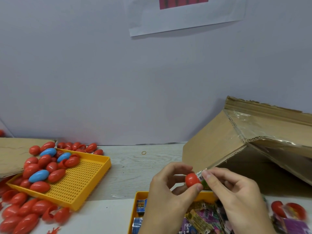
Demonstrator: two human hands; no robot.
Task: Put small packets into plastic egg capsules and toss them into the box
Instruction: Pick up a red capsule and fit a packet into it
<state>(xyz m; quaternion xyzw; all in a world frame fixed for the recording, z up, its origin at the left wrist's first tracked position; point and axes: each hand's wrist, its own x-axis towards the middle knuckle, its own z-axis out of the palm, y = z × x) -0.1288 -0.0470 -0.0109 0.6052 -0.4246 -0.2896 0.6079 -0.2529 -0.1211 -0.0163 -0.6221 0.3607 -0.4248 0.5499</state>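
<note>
My left hand [166,196] holds a red egg capsule half [191,179] between thumb and fingers. My right hand [236,195] pinches a small printed packet [201,179] whose end is pushed into the capsule's open side. Both hands hover over a yellow tray [139,195] filled with several colourful packets [200,218]. The cardboard box [211,146] lies tilted at the right, its open side facing me, just behind my right hand.
A perforated yellow tray [81,179] at the left holds several red capsules and blue capsules [39,175]. More red capsules [22,215] lie loose around it. A cardboard flap [11,154] sits far left. A rubber band [143,153] lies on the table; a loose capsule and packet [288,215] lie bottom right.
</note>
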